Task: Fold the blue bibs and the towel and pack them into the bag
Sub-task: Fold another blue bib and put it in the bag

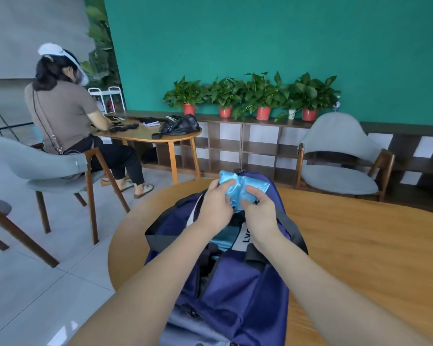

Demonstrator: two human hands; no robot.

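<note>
A shiny light-blue bib (243,184), bunched up, is held above the open navy bag (235,283). My left hand (216,204) grips its left side and my right hand (260,213) pinches its right side. The bag lies lengthwise on the round wooden table (360,245), its black straps spread to both sides. Inside the opening lies another light-blue fabric piece (223,239) beside a white panel with dark lettering. I cannot tell which item is the towel.
A grey armchair (340,156) stands behind the table on the right. At the left a person (68,116) sits at another wooden table with a black bag (180,126). Potted plants (263,96) line a low shelf along the green wall. A grey chair (48,168) stands at the left.
</note>
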